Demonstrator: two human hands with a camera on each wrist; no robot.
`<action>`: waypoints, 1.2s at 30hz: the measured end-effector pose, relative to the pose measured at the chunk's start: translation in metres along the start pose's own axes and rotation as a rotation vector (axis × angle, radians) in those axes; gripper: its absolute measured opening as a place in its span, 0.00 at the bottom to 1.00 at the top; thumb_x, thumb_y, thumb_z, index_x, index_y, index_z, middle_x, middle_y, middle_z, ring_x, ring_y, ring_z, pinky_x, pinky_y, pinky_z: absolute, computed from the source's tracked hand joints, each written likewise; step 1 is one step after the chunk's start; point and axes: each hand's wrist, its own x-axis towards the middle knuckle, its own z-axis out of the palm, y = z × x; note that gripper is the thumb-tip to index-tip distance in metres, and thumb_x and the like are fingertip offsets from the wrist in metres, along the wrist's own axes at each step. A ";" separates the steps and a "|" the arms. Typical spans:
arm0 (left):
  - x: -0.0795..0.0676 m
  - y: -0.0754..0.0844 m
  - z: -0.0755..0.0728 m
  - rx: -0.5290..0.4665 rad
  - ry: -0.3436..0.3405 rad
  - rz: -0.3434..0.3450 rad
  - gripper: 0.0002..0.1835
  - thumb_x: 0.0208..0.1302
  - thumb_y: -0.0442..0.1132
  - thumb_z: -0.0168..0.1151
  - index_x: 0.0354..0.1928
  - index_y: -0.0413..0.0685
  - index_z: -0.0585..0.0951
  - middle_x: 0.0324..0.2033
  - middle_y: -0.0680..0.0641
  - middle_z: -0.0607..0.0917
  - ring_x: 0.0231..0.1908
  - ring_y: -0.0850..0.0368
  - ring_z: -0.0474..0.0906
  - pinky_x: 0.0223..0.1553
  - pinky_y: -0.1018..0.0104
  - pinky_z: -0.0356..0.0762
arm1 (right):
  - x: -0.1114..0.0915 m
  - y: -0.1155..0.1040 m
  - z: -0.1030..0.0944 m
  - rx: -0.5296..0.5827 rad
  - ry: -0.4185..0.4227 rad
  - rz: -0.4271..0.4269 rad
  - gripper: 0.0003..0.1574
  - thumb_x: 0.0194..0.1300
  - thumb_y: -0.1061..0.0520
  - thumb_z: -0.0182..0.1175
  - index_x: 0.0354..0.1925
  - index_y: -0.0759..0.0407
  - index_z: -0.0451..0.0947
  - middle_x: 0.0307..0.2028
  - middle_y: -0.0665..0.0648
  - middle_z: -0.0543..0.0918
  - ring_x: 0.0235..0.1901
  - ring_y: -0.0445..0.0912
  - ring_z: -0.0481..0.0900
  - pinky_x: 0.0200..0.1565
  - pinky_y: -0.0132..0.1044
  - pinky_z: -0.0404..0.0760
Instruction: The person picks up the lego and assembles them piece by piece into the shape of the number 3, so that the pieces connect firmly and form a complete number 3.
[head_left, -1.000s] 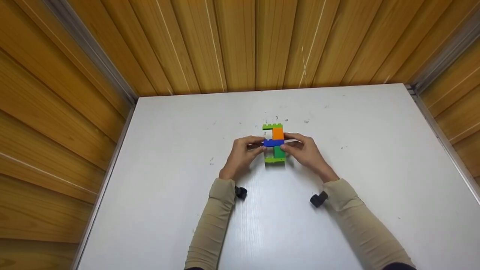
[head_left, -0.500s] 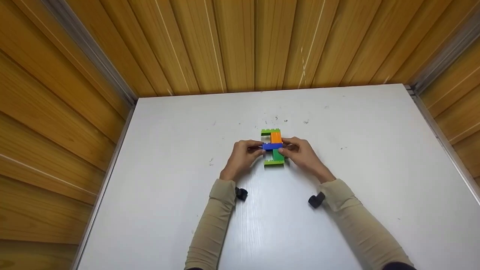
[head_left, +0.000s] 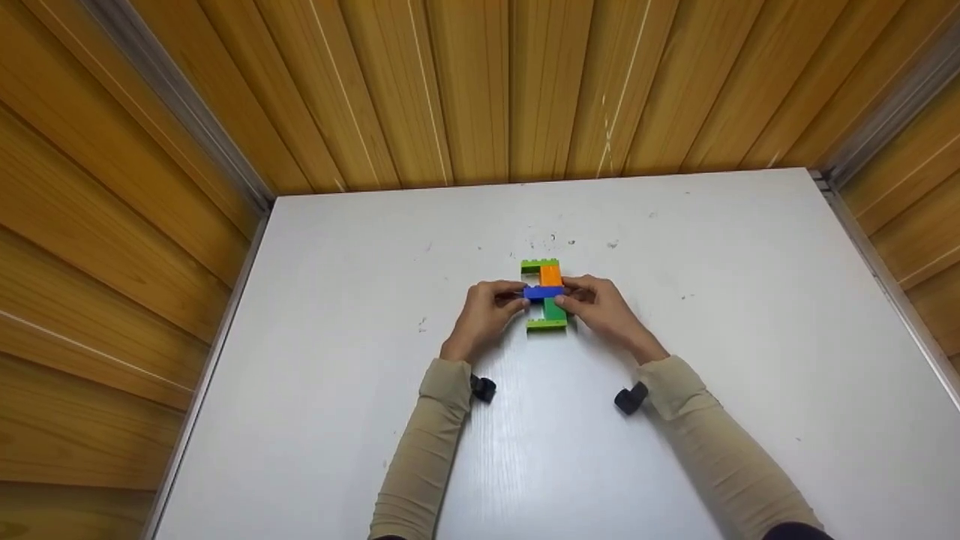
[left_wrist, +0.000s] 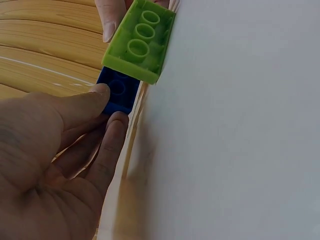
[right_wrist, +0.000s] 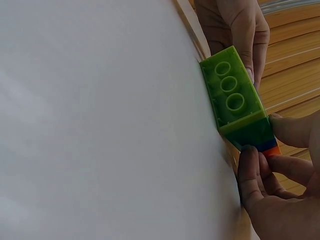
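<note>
Several joined toy building bricks form one piece near the middle of the white table. In the head view it runs, from far to near, lime green (head_left: 540, 264), orange brick (head_left: 550, 276), blue brick (head_left: 543, 292), green brick (head_left: 554, 309) and a lime brick (head_left: 546, 325). My left hand (head_left: 481, 311) pinches the blue brick's left end between thumb and fingers. From the other side, my right hand (head_left: 602, 306) grips the piece around the blue and green bricks. Both wrist views show the near lime brick's hollow underside (right_wrist: 229, 85), with round tubes inside. Fingers hide part of the middle bricks.
The white table (head_left: 337, 420) bears small dark marks beyond the hands. Wood-look panel walls (head_left: 472, 90) stand behind it and at both sides, with metal rails in the corners. A small black camera (head_left: 484, 388) sits at each wrist.
Both hands have brought the joined bricks slightly nearer to the person and a little left, mostly in the first half second. The piece has tilted slightly; both grips stay the same.
</note>
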 end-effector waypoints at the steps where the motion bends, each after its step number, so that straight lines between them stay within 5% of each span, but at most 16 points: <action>1: 0.000 0.000 0.000 0.003 -0.002 -0.006 0.18 0.74 0.36 0.69 0.63 0.44 0.87 0.57 0.43 0.90 0.56 0.55 0.87 0.61 0.61 0.84 | 0.000 0.000 0.000 -0.001 -0.001 0.003 0.32 0.77 0.54 0.66 0.72 0.67 0.75 0.55 0.68 0.85 0.51 0.55 0.82 0.51 0.27 0.78; 9: 0.000 0.002 0.000 0.003 -0.023 -0.019 0.18 0.76 0.37 0.66 0.64 0.44 0.86 0.57 0.44 0.89 0.59 0.53 0.85 0.66 0.58 0.81 | 0.001 0.000 -0.001 -0.007 -0.012 -0.004 0.32 0.78 0.54 0.65 0.72 0.70 0.74 0.56 0.69 0.84 0.52 0.55 0.82 0.51 0.26 0.79; 27: -0.003 0.001 0.000 0.027 -0.116 0.011 0.25 0.84 0.36 0.53 0.78 0.43 0.72 0.75 0.45 0.75 0.78 0.51 0.67 0.80 0.56 0.63 | 0.009 0.000 0.001 -0.024 0.011 0.018 0.31 0.79 0.54 0.63 0.72 0.69 0.74 0.56 0.68 0.84 0.53 0.55 0.82 0.51 0.28 0.79; 36: -0.003 0.003 -0.005 0.024 -0.131 -0.001 0.27 0.84 0.41 0.54 0.79 0.42 0.70 0.77 0.44 0.72 0.79 0.49 0.65 0.81 0.55 0.60 | 0.008 -0.003 -0.004 0.002 0.017 0.036 0.32 0.79 0.53 0.63 0.73 0.67 0.74 0.57 0.67 0.84 0.52 0.54 0.82 0.50 0.24 0.79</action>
